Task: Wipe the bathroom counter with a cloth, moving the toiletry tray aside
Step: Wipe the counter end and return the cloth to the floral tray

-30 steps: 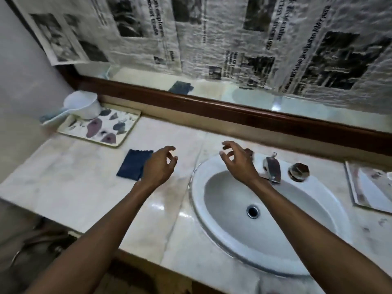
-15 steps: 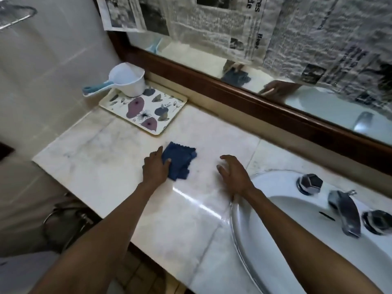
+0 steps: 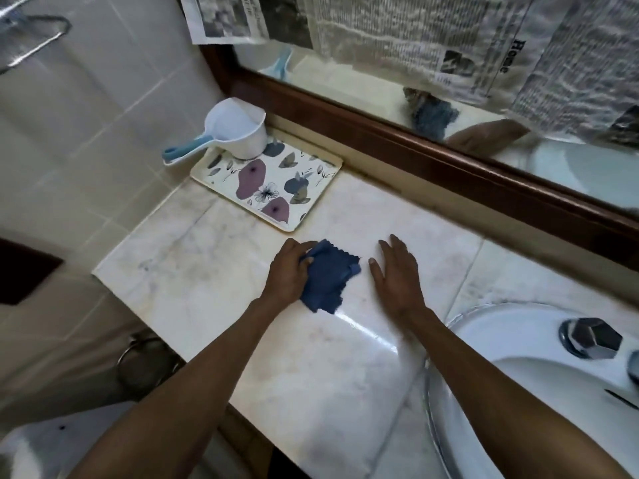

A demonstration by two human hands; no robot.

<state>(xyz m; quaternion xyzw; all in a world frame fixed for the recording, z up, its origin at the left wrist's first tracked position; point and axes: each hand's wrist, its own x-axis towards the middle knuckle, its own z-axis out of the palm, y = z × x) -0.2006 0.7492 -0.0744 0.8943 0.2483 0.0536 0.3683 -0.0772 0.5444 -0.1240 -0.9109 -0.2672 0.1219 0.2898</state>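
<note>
A dark blue cloth [image 3: 328,281] lies crumpled on the pale marble counter [image 3: 193,271], and my left hand [image 3: 288,269] grips its left edge. My right hand [image 3: 396,274] rests flat on the counter just right of the cloth, fingers spread, holding nothing. The floral toiletry tray [image 3: 311,188] sits in the back left corner against the mirror frame, a hand's length beyond my left hand. A white scoop with a blue handle [image 3: 238,133] stands on the tray's far end.
A white sink basin [image 3: 539,347] with a chrome tap knob [image 3: 591,337] fills the right side. A wood-framed mirror [image 3: 449,167], partly covered with newspaper, runs along the back. A tiled wall bounds the left, with a drop to the floor at the counter's left and front edges.
My left hand reached the cloth, closed on it and bunched it up. My right hand came off the basin rim onto the counter. The view swung left toward the tray.
</note>
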